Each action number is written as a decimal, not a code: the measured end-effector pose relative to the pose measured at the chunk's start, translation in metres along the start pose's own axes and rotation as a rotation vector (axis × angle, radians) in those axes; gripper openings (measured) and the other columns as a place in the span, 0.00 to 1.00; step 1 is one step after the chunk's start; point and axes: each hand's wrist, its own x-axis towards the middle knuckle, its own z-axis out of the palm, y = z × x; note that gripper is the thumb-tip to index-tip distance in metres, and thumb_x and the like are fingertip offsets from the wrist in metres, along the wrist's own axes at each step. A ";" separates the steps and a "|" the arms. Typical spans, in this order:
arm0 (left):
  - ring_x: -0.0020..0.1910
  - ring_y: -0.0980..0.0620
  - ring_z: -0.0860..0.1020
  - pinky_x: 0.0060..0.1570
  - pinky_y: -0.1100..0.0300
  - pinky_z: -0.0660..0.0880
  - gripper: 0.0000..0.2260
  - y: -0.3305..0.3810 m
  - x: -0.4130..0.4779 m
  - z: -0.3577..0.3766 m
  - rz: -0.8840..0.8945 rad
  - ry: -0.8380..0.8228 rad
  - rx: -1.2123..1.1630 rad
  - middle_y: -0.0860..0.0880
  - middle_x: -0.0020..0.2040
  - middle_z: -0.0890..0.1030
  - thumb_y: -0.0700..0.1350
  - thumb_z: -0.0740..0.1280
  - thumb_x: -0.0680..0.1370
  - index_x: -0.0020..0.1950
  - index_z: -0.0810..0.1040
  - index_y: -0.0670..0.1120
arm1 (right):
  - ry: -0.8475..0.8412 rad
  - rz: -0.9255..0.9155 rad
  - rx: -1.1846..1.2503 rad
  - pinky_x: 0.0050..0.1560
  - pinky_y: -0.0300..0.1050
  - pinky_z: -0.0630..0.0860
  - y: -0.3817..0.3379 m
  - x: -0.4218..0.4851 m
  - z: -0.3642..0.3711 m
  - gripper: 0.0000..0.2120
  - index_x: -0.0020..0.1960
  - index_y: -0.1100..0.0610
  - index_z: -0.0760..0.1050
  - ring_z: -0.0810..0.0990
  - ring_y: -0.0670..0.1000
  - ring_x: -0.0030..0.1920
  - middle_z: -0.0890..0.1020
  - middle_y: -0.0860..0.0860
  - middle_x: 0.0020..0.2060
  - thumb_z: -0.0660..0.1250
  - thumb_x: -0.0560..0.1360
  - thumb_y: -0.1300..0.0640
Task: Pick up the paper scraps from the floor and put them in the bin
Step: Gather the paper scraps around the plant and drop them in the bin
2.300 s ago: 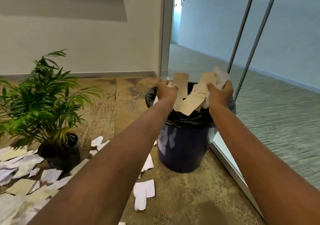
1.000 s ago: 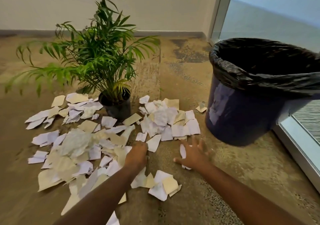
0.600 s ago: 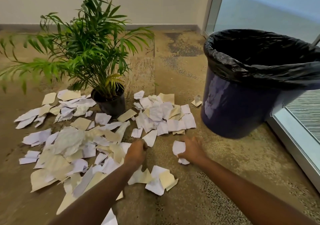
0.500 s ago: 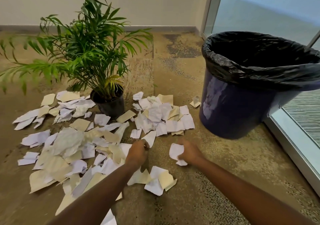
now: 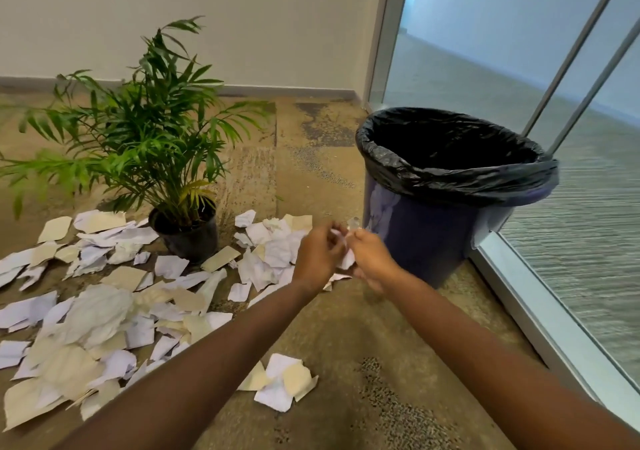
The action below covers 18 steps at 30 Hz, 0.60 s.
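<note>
Several white and tan paper scraps (image 5: pixel 104 314) lie spread over the carpet on the left, with a small cluster (image 5: pixel 284 380) nearer me. A dark blue bin (image 5: pixel 433 235) lined with a black bag (image 5: pixel 450 176) stands upright at the right. My left hand (image 5: pixel 317 259) and my right hand (image 5: pixel 372 259) are raised together just left of the bin's side, below its rim. Between them they pinch a small white scrap (image 5: pixel 346 257). How much paper each hand holds is hidden by the fingers.
A potted palm (image 5: pixel 156 131) in a black pot (image 5: pixel 188 238) stands among the scraps on the left. A glass wall with a metal floor frame (image 5: pixel 540 325) runs along the right, close behind the bin. A beige wall closes the back.
Both hands closed on scraps on the floor and have lifted up and toward the bin, coming together. The view has tilted up.
</note>
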 end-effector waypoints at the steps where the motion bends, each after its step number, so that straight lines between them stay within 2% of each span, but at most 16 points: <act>1: 0.43 0.49 0.77 0.46 0.51 0.78 0.08 0.016 0.005 0.000 0.051 0.031 -0.008 0.44 0.44 0.79 0.34 0.63 0.77 0.55 0.76 0.39 | 0.009 -0.034 0.056 0.42 0.52 0.78 -0.015 -0.004 -0.005 0.11 0.56 0.63 0.73 0.79 0.58 0.47 0.78 0.62 0.52 0.54 0.81 0.62; 3: 0.42 0.50 0.77 0.43 0.54 0.77 0.09 0.050 0.014 -0.001 0.159 0.107 -0.030 0.46 0.42 0.78 0.32 0.62 0.77 0.54 0.77 0.40 | 0.021 -0.135 0.172 0.36 0.46 0.76 -0.046 -0.012 -0.018 0.11 0.50 0.61 0.74 0.79 0.51 0.37 0.81 0.57 0.43 0.54 0.81 0.62; 5: 0.44 0.49 0.78 0.45 0.58 0.75 0.11 0.083 0.023 0.001 0.263 0.185 -0.035 0.44 0.45 0.81 0.31 0.61 0.76 0.54 0.78 0.41 | -0.007 -0.215 0.335 0.27 0.38 0.77 -0.075 -0.022 -0.031 0.12 0.45 0.61 0.75 0.81 0.46 0.28 0.83 0.50 0.31 0.55 0.81 0.63; 7: 0.48 0.49 0.79 0.47 0.60 0.75 0.14 0.112 0.031 0.003 0.357 0.207 -0.022 0.41 0.50 0.81 0.30 0.59 0.76 0.57 0.78 0.41 | -0.027 -0.282 0.437 0.24 0.34 0.76 -0.098 -0.032 -0.046 0.13 0.42 0.58 0.75 0.81 0.44 0.27 0.82 0.49 0.28 0.55 0.80 0.63; 11: 0.49 0.51 0.77 0.45 0.67 0.70 0.16 0.155 0.051 0.012 0.437 0.194 0.044 0.42 0.53 0.81 0.31 0.56 0.78 0.61 0.76 0.41 | -0.012 -0.346 0.539 0.25 0.33 0.76 -0.127 -0.037 -0.069 0.14 0.43 0.58 0.73 0.76 0.46 0.36 0.76 0.51 0.35 0.53 0.79 0.70; 13: 0.51 0.49 0.78 0.46 0.66 0.71 0.15 0.171 0.058 0.018 0.468 0.137 0.070 0.41 0.54 0.81 0.33 0.56 0.80 0.64 0.74 0.41 | 0.090 -0.332 0.617 0.26 0.33 0.77 -0.139 -0.036 -0.080 0.14 0.42 0.60 0.73 0.76 0.47 0.36 0.77 0.53 0.37 0.53 0.79 0.72; 14: 0.54 0.47 0.78 0.49 0.64 0.72 0.15 0.177 0.060 0.020 0.488 0.101 0.078 0.41 0.56 0.80 0.35 0.56 0.80 0.66 0.73 0.41 | 0.156 -0.331 0.620 0.28 0.33 0.78 -0.144 -0.034 -0.086 0.13 0.45 0.62 0.74 0.76 0.48 0.36 0.78 0.55 0.40 0.53 0.79 0.72; 15: 0.57 0.46 0.77 0.53 0.61 0.72 0.15 0.180 0.061 0.022 0.509 0.068 0.085 0.40 0.58 0.79 0.37 0.56 0.81 0.67 0.71 0.41 | 0.225 -0.334 0.564 0.33 0.34 0.78 -0.147 -0.031 -0.092 0.12 0.51 0.65 0.74 0.77 0.49 0.38 0.79 0.58 0.47 0.52 0.79 0.72; 17: 0.63 0.46 0.74 0.61 0.59 0.69 0.17 0.178 0.060 0.023 0.541 0.038 0.107 0.41 0.64 0.75 0.39 0.56 0.81 0.70 0.67 0.42 | 0.373 -0.337 0.388 0.45 0.42 0.77 -0.150 -0.023 -0.104 0.17 0.65 0.65 0.68 0.79 0.53 0.48 0.75 0.61 0.61 0.54 0.78 0.71; 18: 0.66 0.47 0.71 0.64 0.58 0.67 0.18 0.172 0.058 0.023 0.549 0.037 0.125 0.41 0.67 0.73 0.39 0.55 0.82 0.72 0.65 0.43 | 0.435 -0.332 0.278 0.47 0.45 0.77 -0.149 -0.018 -0.110 0.18 0.68 0.64 0.66 0.78 0.55 0.52 0.75 0.60 0.61 0.55 0.78 0.70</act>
